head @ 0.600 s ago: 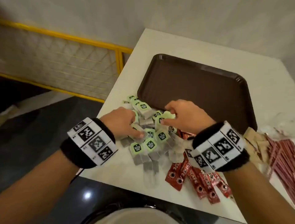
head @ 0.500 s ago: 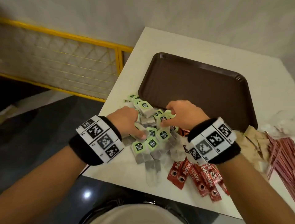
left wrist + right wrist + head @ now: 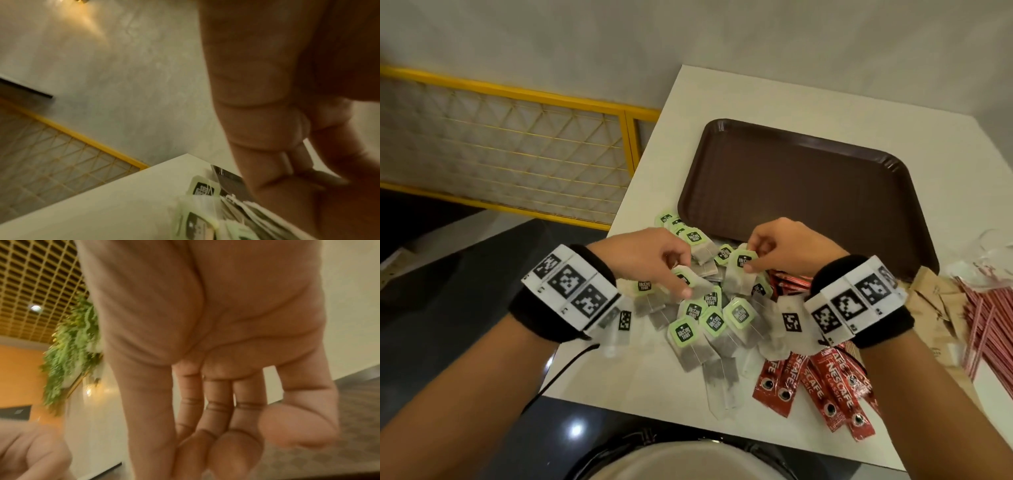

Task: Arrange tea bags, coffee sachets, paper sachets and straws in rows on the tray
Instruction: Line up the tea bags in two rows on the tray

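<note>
A heap of tea bags (image 3: 709, 315) with green tags lies on the white table in front of the empty brown tray (image 3: 808, 192). My left hand (image 3: 683, 274) is in the heap, its thumb and curled fingers pinching one tea bag (image 3: 693, 279). My right hand (image 3: 751, 260) pinches the green tag of another tea bag (image 3: 739, 263), whose pouch hangs just above the heap. In the left wrist view the curled fingers (image 3: 267, 129) hover over tea bags (image 3: 201, 188). The right wrist view shows only curled fingers (image 3: 205, 443).
Red coffee sachets (image 3: 825, 380) lie at the near right under my right wrist. Further right are brown paper sachets (image 3: 935, 308) and red-striped straws (image 3: 989, 325). A yellow railing (image 3: 517, 99) stands past the table's left edge (image 3: 633, 192).
Both hands stay over the tea bag heap. My right hand has raised one tea bag by its green tag, and my left thumb has closed on another.
</note>
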The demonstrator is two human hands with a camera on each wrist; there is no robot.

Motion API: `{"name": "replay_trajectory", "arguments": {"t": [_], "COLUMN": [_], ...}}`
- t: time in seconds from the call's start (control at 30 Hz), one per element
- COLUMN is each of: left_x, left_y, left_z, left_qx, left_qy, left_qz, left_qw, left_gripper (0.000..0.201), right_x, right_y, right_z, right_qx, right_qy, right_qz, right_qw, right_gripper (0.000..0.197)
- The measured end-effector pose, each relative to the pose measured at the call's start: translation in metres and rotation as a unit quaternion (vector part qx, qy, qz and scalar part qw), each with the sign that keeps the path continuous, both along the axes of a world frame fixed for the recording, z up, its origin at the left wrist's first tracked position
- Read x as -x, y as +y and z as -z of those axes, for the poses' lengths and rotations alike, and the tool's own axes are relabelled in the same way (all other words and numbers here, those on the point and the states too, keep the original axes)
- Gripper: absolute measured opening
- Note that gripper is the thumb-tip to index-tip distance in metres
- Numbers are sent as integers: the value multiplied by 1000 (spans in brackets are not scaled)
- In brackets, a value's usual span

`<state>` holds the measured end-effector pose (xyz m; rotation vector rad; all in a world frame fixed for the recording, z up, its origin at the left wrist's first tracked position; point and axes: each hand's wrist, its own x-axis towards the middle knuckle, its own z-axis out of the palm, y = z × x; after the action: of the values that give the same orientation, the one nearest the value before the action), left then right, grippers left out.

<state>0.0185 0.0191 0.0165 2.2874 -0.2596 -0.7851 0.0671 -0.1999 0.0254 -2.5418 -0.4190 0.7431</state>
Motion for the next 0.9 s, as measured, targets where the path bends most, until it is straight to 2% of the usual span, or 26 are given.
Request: {"name": "replay_trajectory", "arguments": {"t": [0.17, 0.27, 0.33, 0.53, 0.63, 0.73, 0.87, 0.9], "left_x": [-16, -32, -46, -125, -176, -222, -273, -284], "left_y": [11, 11, 8, 2, 1, -1, -4, -4], "left_z": [-20, -24, -27, -37, -33, -20, -4, 0], "left_qx": [121, 201, 246, 198, 153, 93, 27, 8], "left_qy": [-7, 30, 57, 35, 7, -34, -92, -102], "left_qz": [-74, -135, -158, -194, -211, -201, -186, -181], "left_qw": [990, 970, 955, 960, 965, 975, 978, 978], "left_gripper": [10, 12, 12, 12, 30, 31, 30, 31], "right_x": [-9, -12, -18, -82, -125, -171, -227, -239], "right_y": [-13, -11, -7, 2, 11, 23, 32, 33], "right_z": [-10, -13, -11, -11, -12, -5, 12, 17], "right_qx": [-167, -302, -351, -409, -436, -411, -284, -261], "right_qy": [49, 128, 165, 150, 149, 131, 35, 16], "right_qz": [50, 121, 161, 242, 285, 317, 337, 341], "right_qw": [983, 937, 908, 867, 841, 845, 897, 903], "right_gripper": [12, 11, 9, 7, 15, 19, 9, 13]}}
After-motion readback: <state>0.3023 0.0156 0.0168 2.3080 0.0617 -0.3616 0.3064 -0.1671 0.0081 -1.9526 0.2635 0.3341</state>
